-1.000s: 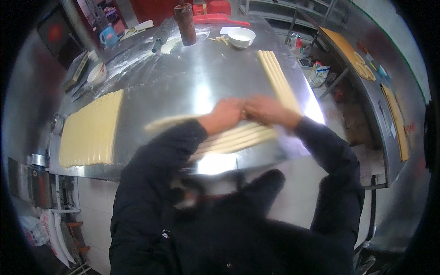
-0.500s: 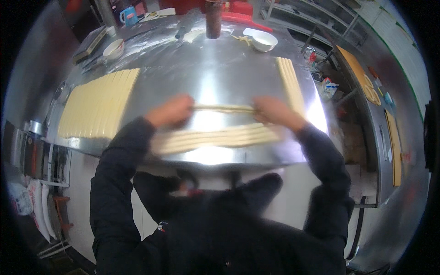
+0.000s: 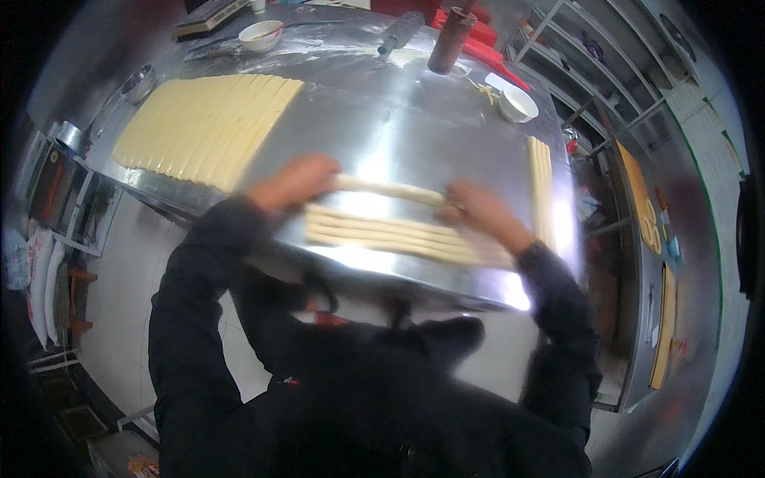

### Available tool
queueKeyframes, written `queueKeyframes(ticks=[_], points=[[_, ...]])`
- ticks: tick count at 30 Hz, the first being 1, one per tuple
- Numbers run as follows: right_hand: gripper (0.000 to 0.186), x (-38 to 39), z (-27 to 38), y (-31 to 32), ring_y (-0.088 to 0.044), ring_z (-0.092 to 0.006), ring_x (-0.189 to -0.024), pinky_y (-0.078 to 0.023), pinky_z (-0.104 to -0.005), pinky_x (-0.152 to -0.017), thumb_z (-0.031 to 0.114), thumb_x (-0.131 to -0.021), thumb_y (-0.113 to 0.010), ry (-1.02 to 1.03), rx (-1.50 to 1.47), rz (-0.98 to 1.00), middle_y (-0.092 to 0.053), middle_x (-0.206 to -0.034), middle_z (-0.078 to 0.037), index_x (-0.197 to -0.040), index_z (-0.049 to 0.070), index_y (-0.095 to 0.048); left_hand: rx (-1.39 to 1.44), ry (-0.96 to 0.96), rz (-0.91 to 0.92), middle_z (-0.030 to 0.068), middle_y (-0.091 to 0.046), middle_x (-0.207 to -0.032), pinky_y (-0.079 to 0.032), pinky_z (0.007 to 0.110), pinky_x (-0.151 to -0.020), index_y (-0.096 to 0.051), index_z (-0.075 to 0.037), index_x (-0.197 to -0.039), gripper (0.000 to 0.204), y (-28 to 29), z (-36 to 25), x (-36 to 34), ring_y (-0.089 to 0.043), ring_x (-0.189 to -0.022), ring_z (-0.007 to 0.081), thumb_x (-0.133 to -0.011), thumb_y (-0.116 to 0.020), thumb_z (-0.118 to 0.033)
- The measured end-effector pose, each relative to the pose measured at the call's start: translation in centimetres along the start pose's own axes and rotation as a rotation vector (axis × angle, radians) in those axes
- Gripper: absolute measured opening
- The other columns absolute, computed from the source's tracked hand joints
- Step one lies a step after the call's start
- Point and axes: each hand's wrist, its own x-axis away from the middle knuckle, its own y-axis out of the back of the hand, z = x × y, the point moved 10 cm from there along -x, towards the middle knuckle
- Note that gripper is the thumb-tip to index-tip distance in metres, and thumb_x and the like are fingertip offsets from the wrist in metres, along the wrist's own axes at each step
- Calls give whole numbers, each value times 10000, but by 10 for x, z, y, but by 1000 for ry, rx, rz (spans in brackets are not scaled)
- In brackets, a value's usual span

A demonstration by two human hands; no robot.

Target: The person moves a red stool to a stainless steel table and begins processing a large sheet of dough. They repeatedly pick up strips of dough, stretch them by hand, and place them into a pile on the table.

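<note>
A long pale dough strip [image 3: 390, 189] stretches between my left hand [image 3: 303, 179] and my right hand [image 3: 474, 207], each closed on one end. Both hands are blurred by motion. Just below it, several dough ropes [image 3: 382, 235] lie side by side on the steel table [image 3: 358, 127]. Another bundle of dough ropes [image 3: 539, 187] lies lengthwise at the table's right. A broad slab of dough cut into strips [image 3: 203, 123] lies at the table's left.
Along the back are a white bowl with chopsticks [image 3: 260, 38], a grey roller [image 3: 402, 33], an upright brown cylinder [image 3: 451, 40], a red tray [image 3: 486, 56] and another white bowl [image 3: 518, 105]. A side bench with a wooden board [image 3: 637, 191] stands right, steel shelves behind.
My hands began together and moved apart, drawing the dough strip out lengthwise between them. The view has also swung, so the table's contents appear shifted and tilted.
</note>
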Motion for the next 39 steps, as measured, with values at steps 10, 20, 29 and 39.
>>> queueKeyframes(ticks=[10,20,29,39], points=[[279,-104,156,-10,-631,-354,-1050,-541,-459,-900,228,-924,-717,331,-104,-228,-636,-1069,-147,-1090,14,-652,52,-87,-103,156,-656,-1079,-489,462,-931,-714,-18,-1133,253,11,8,18,-595,-1082,373,-915,-733,-145],[206,-123,168,-4,-619,-370,-1028,-536,-471,-866,220,-937,-686,343,-140,-272,-620,-1031,-153,-1000,27,-652,-133,-170,-175,172,-632,-1003,-478,477,-893,-705,-9,-1029,171,9,10,9,-576,-1028,374,-905,-716,-126],[229,-116,155,-8,-616,-356,-1014,-530,-456,-873,222,-939,-705,292,-171,-309,-630,-1014,-147,-1032,15,-673,-15,-67,-137,190,-644,-992,-485,495,-841,-727,-14,-977,191,1,12,-7,-593,-975,404,-933,-712,-199],[191,-96,125,-7,-613,-348,-1023,-534,-453,-870,185,-939,-685,268,-165,-347,-626,-1033,-146,-1027,15,-669,-84,-114,-82,181,-679,-958,-493,492,-844,-751,-20,-957,164,7,-5,-5,-612,-942,398,-905,-749,-175]])
